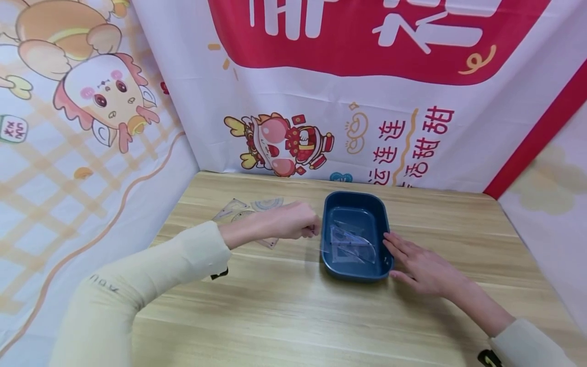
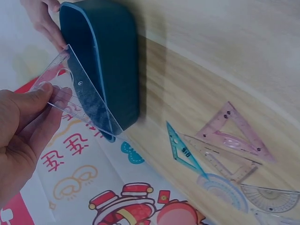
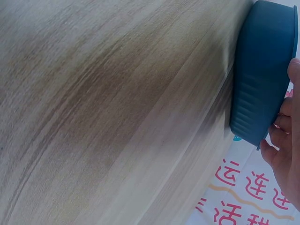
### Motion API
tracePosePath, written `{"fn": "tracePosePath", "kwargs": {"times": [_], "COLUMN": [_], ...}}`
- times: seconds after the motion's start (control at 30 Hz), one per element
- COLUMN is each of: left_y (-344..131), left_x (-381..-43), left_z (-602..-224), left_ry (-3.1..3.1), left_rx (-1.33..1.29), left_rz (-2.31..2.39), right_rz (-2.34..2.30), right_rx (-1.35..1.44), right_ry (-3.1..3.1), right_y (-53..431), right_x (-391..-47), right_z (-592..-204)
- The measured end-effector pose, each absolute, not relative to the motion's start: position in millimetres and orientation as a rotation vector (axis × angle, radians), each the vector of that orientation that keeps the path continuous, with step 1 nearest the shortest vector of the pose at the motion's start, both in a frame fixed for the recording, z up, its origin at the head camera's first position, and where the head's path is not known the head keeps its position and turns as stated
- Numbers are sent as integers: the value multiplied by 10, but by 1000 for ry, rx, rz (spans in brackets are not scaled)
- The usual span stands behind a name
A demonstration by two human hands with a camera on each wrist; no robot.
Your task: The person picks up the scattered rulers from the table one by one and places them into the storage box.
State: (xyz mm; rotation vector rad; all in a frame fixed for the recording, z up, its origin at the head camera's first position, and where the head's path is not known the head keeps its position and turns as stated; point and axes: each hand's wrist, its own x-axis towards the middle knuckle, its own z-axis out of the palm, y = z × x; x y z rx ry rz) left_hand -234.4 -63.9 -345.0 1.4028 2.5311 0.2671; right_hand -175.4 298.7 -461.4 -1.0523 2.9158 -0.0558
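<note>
My left hand (image 1: 298,220) is just left of the blue basin (image 1: 357,277). In the left wrist view it pinches a clear plastic set square (image 2: 91,101) between thumb and fingers, above the basin's rim. Several clear drawing pieces (image 1: 352,244) lie inside the basin. On its right side rests my right hand (image 1: 424,267), its fingers fairly straight against the rim and wall. The right wrist view shows these fingertips touching the basin's outer wall.
Left of the basin, partly behind my left forearm, lie a pink set square (image 2: 211,125), a teal set square (image 2: 190,164), a bluish protractor (image 2: 222,190) and a clear protractor (image 2: 272,197). Printed cloth (image 1: 293,86) hangs behind the wooden table (image 1: 284,306).
</note>
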Motion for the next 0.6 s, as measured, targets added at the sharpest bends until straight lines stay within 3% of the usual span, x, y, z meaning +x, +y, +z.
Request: {"fn": "tracePosePath", "kwargs": {"times": [0.6], "left_y": [-262], "left_x": [-2439], "left_z": [-3341], "left_ry": [2441], "left_rx": [1561], "left_rz": [155], "right_rz": [-69], "right_rx": [-1067], "right_ry": [2928], "right_y": [3005], "right_x": [-1752], "right_z": [-4620]}}
